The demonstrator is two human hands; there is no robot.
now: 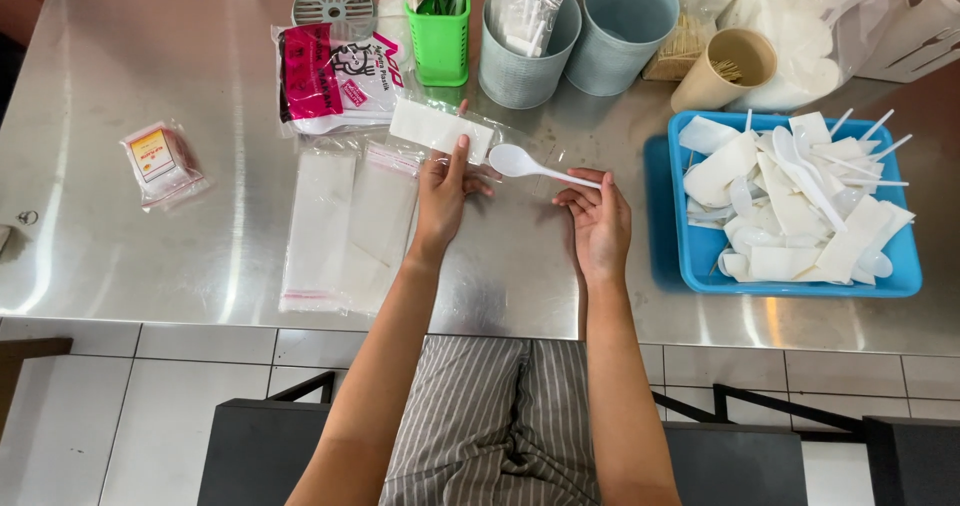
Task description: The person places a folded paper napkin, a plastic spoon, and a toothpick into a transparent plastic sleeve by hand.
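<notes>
A person sits at a shiny metal counter (150, 46) and looks down at two bare hands.

The right hand (598, 221) holds a white plastic spoon (535, 166) by the thin end of its handle. The fingers of this hand are closed on the handle. The round bowl of the spoon points to the left, toward the other hand, and sits just above the counter.

The left hand (443, 194) holds a small clear plastic bag (450, 134) with a folded white napkin (435, 126) inside it. The fingers are pressed on the bag, with one finger stretched out along it. The open end of the bag is right beside the spoon's bowl. I cannot tell if they touch.

To the left of the left hand lies a flat stack of empty clear bags (345, 226) on the counter. Farther left is a small packet with a red and yellow label (158, 158). Behind the stack is a pink and white plastic pack (335, 78).

At the back stand a green basket (438, 41) with sticks in it, two grey-blue cups (625, 31), and a tan cup (722, 71) with toothpicks.

To the right of the right hand is a blue tray (690, 256). It is full of white spoons and folded napkins, all mixed up.

The person wears grey striped pants (490, 416) and sits over a white tile floor (150, 406).
</notes>
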